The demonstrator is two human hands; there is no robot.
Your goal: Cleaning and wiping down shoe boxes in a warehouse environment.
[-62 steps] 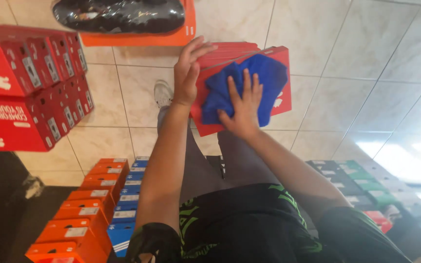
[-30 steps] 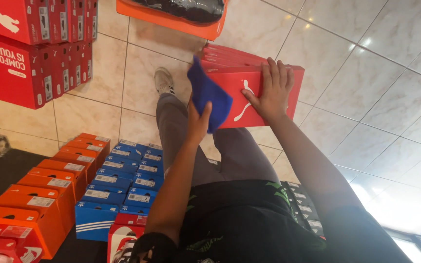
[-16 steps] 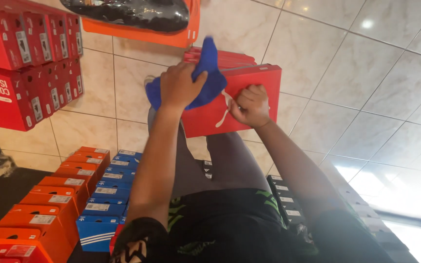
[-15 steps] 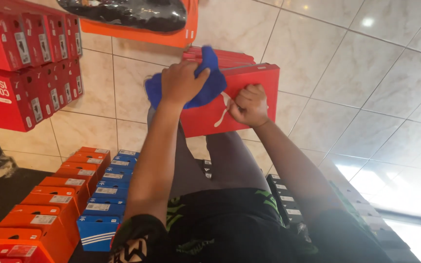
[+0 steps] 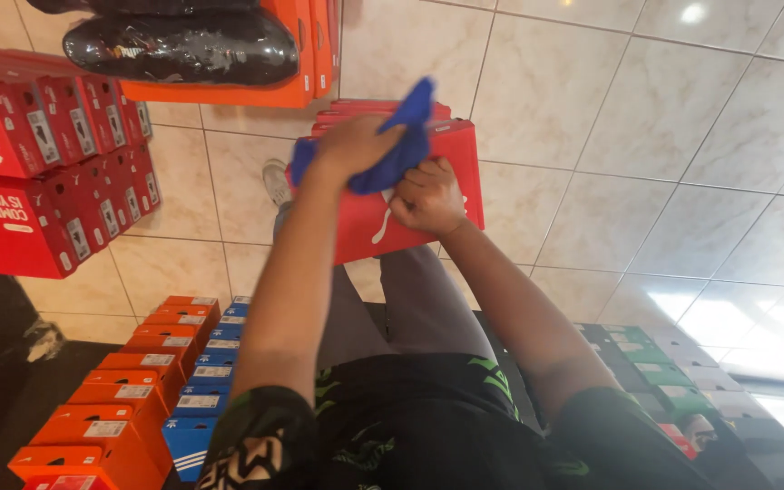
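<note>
While our left hand (image 5: 356, 145) bunched the soft, limp blue cloth (image 5: 392, 150) atop the red shoebox (image 5: 392, 204), our right hand (image 5: 426, 198) gripped that light, stiff box's lid, seemingly the best hold.

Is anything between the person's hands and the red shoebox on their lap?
Only the blue cloth: the left hand grips it and presses it onto the red shoebox, so cloth lies between that hand and the lid. The right hand rests directly on the box; nothing visible lies between them.
</note>
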